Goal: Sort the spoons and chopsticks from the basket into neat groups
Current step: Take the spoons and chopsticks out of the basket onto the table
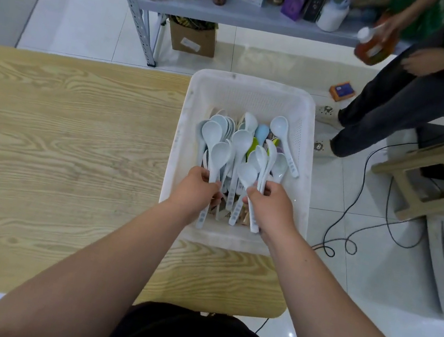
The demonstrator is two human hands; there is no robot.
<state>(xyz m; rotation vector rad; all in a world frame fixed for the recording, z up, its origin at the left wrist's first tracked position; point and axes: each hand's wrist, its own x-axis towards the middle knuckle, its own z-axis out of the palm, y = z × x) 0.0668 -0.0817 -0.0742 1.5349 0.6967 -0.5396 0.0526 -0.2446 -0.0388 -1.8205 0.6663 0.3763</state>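
Over the near end of the basket (307,182), the left grip (196,189) and the right grip (271,204) each held several spoons (211,134) by their handles, probably to lift them out as one group.

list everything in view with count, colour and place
basket: one, white, on the table's right end
spoons: many, mostly white, one pale blue, some green, in the basket
table: one, light wood, under the basket
shelf: one, grey, far side
cardboard box: one, brown, on the floor under the shelf
stool: one, beige, right
second person: one, dark clothes, top right, holding an orange bottle
left hand: grips spoons in the basket
right hand: grips spoons in the basket
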